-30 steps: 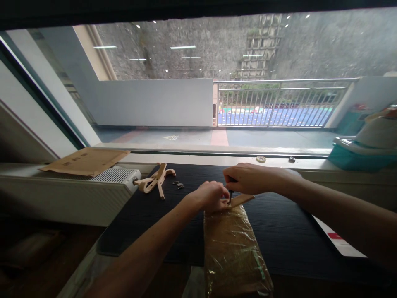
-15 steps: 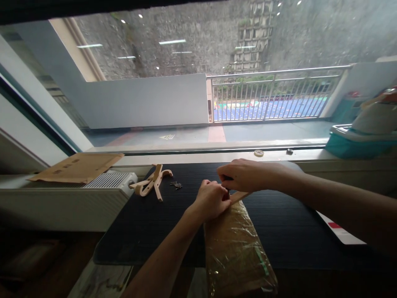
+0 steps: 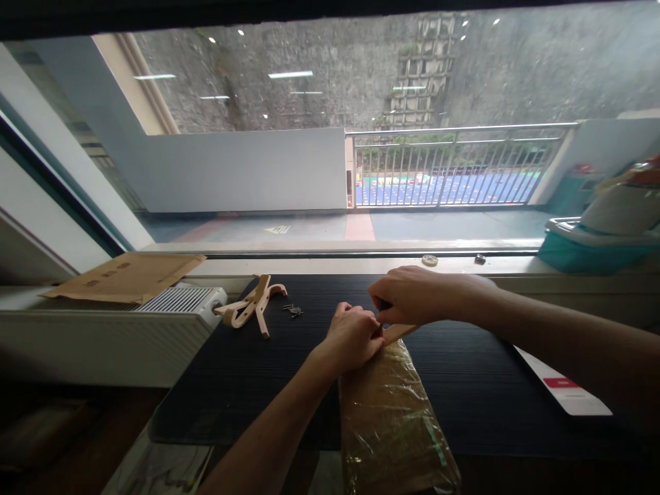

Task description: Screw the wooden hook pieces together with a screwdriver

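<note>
**Apparently mid-screwing**

Wood pieces point(image 3: 262, 320) and screws point(image 3: 293, 311) lie near the table's point(image 3: 247, 385) far-left corner; left hand point(image 3: 355, 337) pinches a strip point(image 3: 401, 333) on the box point(image 3: 386, 412), toward the far edge; right hand point(image 3: 405, 294) grips a tool point(image 3: 382, 304). Steady turning seems called for.

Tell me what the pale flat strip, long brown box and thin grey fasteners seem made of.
Pale flat strip: probably smooth, unpainted wood, by its even tan colour.
Long brown box: likely cardboard under glossy clear plastic, given the wrinkled highlights.
Thin grey fasteners: seemingly metal, from their grey sheen; too small for certainty.
</note>
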`<state>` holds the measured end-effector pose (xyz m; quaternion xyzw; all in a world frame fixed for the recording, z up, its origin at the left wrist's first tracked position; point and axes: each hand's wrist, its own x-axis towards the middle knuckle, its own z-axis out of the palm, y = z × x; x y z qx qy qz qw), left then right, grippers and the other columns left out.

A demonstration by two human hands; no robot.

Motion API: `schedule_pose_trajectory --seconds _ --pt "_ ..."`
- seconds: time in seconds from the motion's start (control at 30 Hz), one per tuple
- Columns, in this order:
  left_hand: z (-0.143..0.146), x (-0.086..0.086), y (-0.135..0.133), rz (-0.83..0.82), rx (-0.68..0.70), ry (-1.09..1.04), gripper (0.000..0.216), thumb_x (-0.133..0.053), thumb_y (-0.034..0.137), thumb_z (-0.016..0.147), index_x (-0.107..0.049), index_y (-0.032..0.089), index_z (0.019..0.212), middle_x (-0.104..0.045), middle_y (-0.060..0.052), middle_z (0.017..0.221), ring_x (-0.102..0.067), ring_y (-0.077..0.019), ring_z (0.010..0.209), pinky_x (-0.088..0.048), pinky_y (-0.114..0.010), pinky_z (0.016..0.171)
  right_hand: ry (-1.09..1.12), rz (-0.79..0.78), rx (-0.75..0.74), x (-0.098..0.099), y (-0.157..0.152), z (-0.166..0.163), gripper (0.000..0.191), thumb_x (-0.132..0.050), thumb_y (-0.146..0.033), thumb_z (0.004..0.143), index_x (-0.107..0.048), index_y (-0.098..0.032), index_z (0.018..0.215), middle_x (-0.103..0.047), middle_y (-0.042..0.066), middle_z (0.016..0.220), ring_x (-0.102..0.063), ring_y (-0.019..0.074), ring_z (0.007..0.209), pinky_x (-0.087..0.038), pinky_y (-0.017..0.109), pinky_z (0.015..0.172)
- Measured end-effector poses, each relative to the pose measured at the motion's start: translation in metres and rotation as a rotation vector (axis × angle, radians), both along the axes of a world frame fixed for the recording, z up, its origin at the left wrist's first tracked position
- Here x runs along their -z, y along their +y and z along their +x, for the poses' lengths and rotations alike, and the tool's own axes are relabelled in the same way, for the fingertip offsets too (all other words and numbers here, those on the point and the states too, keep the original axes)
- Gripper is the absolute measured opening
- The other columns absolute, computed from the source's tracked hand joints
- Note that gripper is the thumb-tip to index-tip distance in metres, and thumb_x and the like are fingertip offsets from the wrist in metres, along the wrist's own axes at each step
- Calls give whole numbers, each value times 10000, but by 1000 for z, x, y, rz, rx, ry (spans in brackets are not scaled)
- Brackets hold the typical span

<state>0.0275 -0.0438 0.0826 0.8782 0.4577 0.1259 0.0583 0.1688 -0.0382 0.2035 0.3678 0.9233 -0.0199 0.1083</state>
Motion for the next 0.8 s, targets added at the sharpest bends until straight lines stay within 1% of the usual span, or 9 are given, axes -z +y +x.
schedule_pose_trajectory --seconds 0.07,0.17,0.27,0.37,0.47,0.57,0.8 --pt "1 -3 0 -21 -3 9 201 -522 278 787 -673 207 674 -694 -29 708 -598 -189 761 -315 -381 796 0 40 28 2 1 2 180 -526 -321 777 -652 -193 792 -596 20 675 -408 117 564 -263 259 514" --pt "1 -6 -1 -56 -18 16 214 -503 273 797 -679 213 689 -702 -25 712 -607 -191 763 -315 -389 796 16 63 2 2 2 3 196 -522 -330 786 -666 -214 852 -613 23 699 -435 127 590 -264 268 531" --pt "1 -6 -1 -67 -23 24 205 -516 277 785 -681 214 682 -708 -33 737 -614 -203 789 -319 -393 797 38 5 -64 -1 1 1 186 -505 -263 804 -671 -226 880 -636 16 753 -463 122 631 -286 263 559" --pt "0 -6 -1 -67 -8 28 177 -531 271 768 -682 216 695 -709 -35 755 -620 -209 808 -330 -387 809 22 -47 -108 -3 1 -1 188 -485 -188 806 -673 -188 822 -643 26 766 -461 110 627 -304 256 571" --pt "-2 -6 0 -69 25 39 162 -529 240 762 -678 213 706 -706 -25 730 -627 -201 794 -344 -370 829 12 -37 -114 -2 3 0 185 -480 -190 812 -664 -176 798 -629 28 740 -439 109 602 -296 255 556" --pt "-2 -7 1 -62 30 55 179 -512 217 774 -677 209 705 -707 -27 721 -631 -192 777 -352 -355 841 39 -50 -125 1 7 4 178 -477 -205 813 -651 -181 784 -614 18 713 -437 109 594 -298 253 557" --pt "0 -5 0 -67 -1 44 185 -519 262 794 -674 205 709 -703 -33 727 -625 -199 779 -343 -380 862 101 -97 -130 2 13 7 179 -463 -213 816 -637 -183 789 -610 9 711 -458 106 611 -308 242 560"
